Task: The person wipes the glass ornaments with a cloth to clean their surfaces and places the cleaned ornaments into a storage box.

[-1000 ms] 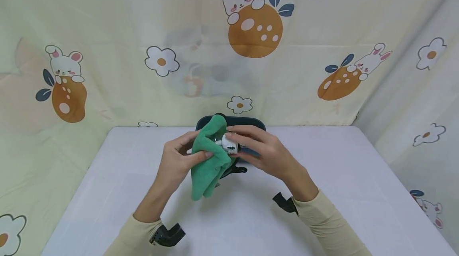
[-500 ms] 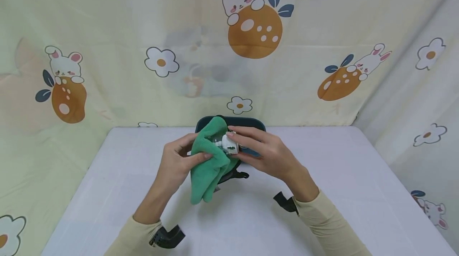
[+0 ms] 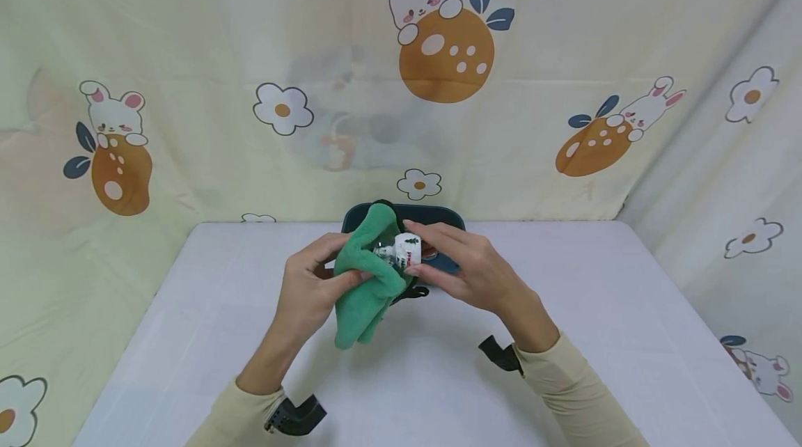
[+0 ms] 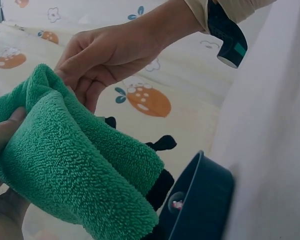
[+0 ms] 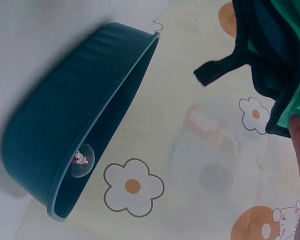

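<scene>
My left hand [image 3: 307, 287] grips a green terry towel [image 3: 358, 304] with a dark edge, thumb on the near side. Tucked into its fold is the clear dome of a small snow globe [image 3: 409, 250]. Its white base, printed with little trees and red lettering, points right. My right hand [image 3: 473, 262] pinches that base between thumb and fingers. Both hands are raised over the table. In the left wrist view the towel [image 4: 75, 155] hides the globe, and my right hand [image 4: 117, 50] reaches in behind it. A dark hanging loop [image 5: 215, 70] dangles from the towel in the right wrist view.
A dark teal basin [image 5: 55, 120] stands at the table's back edge, partly behind the hands. Inside it sits a clear dome with a small red-and-white figure [image 5: 81, 159]. A printed curtain [image 3: 282, 168] hangs close behind the white table [image 3: 564, 294].
The snow globe has turned, so red lettering now shows on its base. My right fingers have shifted on the base. The towel's lower part and loop have swung slightly.
</scene>
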Available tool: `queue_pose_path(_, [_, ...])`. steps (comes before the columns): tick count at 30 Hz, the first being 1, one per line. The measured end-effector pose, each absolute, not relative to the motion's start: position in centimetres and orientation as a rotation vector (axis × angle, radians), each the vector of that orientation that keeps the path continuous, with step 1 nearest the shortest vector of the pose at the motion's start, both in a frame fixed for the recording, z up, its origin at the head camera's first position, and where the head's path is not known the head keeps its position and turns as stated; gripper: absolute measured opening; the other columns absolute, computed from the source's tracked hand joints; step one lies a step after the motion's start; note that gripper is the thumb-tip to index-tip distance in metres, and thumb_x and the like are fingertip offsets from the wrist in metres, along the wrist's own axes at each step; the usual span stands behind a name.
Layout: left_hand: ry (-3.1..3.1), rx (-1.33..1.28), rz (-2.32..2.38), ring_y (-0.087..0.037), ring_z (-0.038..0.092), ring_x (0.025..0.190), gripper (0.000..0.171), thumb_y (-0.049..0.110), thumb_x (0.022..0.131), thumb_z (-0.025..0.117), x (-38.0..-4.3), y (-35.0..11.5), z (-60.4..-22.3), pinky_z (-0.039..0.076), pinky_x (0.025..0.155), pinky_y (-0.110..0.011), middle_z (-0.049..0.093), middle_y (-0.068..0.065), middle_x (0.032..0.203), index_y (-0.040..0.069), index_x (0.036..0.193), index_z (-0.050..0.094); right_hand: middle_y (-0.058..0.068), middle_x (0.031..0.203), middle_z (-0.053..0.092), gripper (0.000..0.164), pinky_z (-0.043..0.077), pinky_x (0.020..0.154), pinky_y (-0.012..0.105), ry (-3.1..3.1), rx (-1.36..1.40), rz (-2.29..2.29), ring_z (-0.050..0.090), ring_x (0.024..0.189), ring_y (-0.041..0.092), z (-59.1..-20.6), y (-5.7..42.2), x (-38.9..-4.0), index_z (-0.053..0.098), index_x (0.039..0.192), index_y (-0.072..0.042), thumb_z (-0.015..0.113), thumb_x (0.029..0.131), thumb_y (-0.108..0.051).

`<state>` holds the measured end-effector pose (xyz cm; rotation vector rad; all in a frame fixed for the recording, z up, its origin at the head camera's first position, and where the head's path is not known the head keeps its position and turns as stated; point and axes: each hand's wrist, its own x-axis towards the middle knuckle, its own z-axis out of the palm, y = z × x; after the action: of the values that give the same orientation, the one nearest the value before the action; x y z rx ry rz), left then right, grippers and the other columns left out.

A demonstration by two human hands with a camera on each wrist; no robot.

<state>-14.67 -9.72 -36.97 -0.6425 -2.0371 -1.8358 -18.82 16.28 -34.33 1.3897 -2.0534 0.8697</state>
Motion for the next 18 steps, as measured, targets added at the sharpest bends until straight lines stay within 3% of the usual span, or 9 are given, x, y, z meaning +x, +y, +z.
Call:
queue_pose_path(6, [-1.985, -0.694, -1.779, -0.021, 0.069, 0.107, 0.04, -0.006, 0.083, 0.08, -14.63, -9.54, -37.01, 0.063, 0.078, -0.036, 0.071, -0.01, 0.116, 0.004, 0.121, 0.072, 0.012, 0.109, 0.072, 0.058, 0.061, 0.073, 0.027, -2.101, 1.362, 0.941, 0.072, 0.086, 0.016, -34.48, 16.15, -18.79, 0.059, 0.133, 0.006, 0.053, 0.104, -0.044])
queue_pose_path(11, [-1.98, -0.715, -1.699, -0.02, 0.068, 0.108, 0.042, -0.007, 0.082, 0.08, -14.5, -9.44, -36.85, 0.063, 0.073, -0.033, 0.071, -0.009, 0.117, 0.005, 0.122, 0.072, 0.01, 0.104, 0.072, 0.059, 0.06, 0.074, 0.023, -2.134, 1.331, 0.997, 0.07, 0.082, 0.014, -34.45, 15.96, -18.82, 0.06, 0.132, 0.007, 0.05, 0.105, -0.044])
queue_pose_path(18, [-1.982, -0.724, -1.722, -0.021, 0.067, 0.112, 0.049, -0.005, 0.081, 0.082, -14.56, -9.26, -36.69, 0.063, 0.077, -0.035, 0.068, -0.009, 0.122, 0.005, 0.127, 0.07, 0.01, 0.106, 0.07, 0.058, 0.06, 0.075, 0.024, -2.14, 1.362, 0.987, 0.07, 0.085, 0.015, -34.66, 15.83, -18.94, 0.059, 0.133, 0.006, 0.051, 0.105, -0.044])
